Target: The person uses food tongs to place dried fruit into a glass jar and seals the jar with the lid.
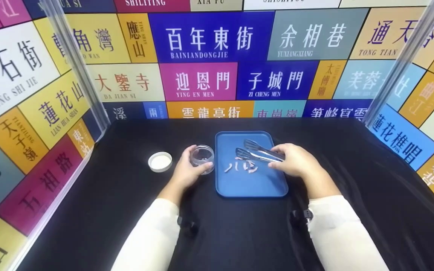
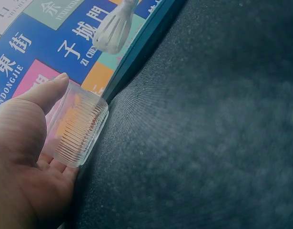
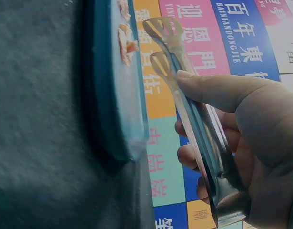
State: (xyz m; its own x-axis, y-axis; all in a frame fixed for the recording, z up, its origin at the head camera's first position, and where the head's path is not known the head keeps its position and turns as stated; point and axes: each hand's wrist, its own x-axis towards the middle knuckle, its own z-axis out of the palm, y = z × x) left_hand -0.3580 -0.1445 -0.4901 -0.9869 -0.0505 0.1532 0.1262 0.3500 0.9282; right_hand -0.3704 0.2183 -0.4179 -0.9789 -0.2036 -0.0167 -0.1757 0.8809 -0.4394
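Note:
My left hand [image 1: 189,167] grips a clear ribbed jar [image 1: 203,155], which has no lid on and stands beside the tray's left edge. The left wrist view shows the thumb on one side of the jar [image 2: 82,126] and the fingers on the other. Over the blue tray [image 1: 251,188], my right hand [image 1: 296,160] holds metal tongs [image 3: 196,114], their two slotted tips apart with nothing seen between them. Several small pale pinkish strips [image 1: 250,166] lie on the tray under and left of the tongs. What the strips are, I cannot tell.
A round white lid [image 1: 160,162] lies on the black cloth [image 1: 134,210] left of the jar. Panels printed with place names [image 1: 209,37] form walls at the back and both sides. Clear corner posts [image 1: 401,64] stand at the back.

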